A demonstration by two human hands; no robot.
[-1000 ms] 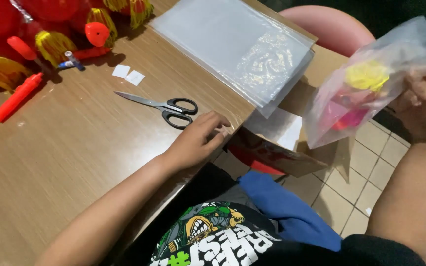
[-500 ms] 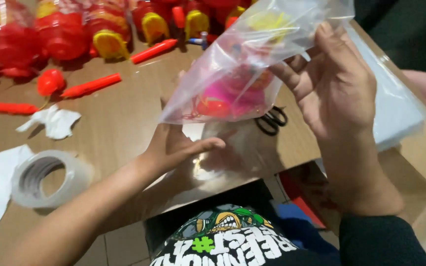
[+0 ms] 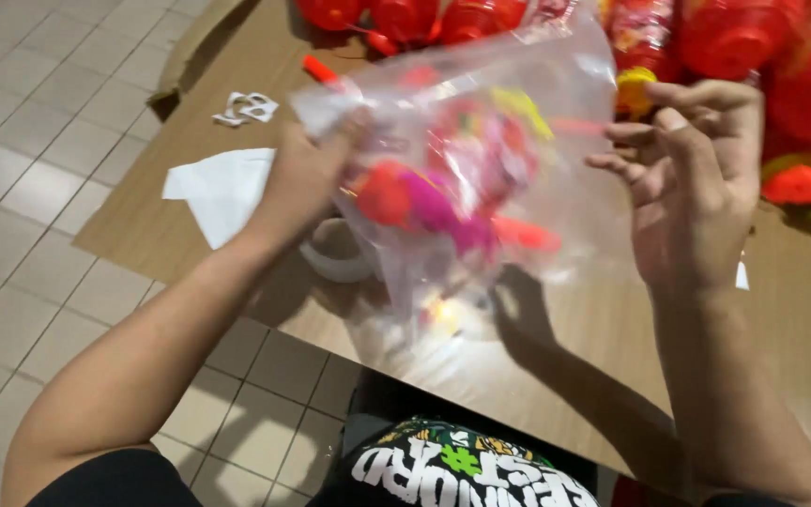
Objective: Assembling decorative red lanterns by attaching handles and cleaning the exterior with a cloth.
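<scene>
Bagging step is looking mid-way: both hands are holding a clear plastic bag (image 3: 481, 178) up above the brown table (image 3: 668, 376), with the toy contents already inside. Left hand (image 3: 307, 178) is gripping the bag's left edge, fingers clenched around a bunched bit of film near the top. Right hand (image 3: 696, 188) is sitting at the bag's right side, fingers half-curled and spread; it is touching the film, but whether it is actually pinching it I cannot tell, since the plastic is blurring the contact. Inside the bag a red, pink and yellow plastic toy (image 3: 443, 192) is showing, shapes smeared by the film, so no finer detail. Under the bag a roll of clear tape (image 3: 335, 258) is lying on the table, partly hidden by the left wrist. White paper sheet (image 3: 222, 188) is lying just left of it, and small white paper scraps (image 3: 248, 107) are sitting further back. Row of red toys (image 3: 734, 47) is running along the far edge, well apart from the bag. My read: the mouth is not closed yet, so the next move is calling for both hands gathering the open top flat and keeping the contents low while one hand is freeing up for the tape.
</scene>
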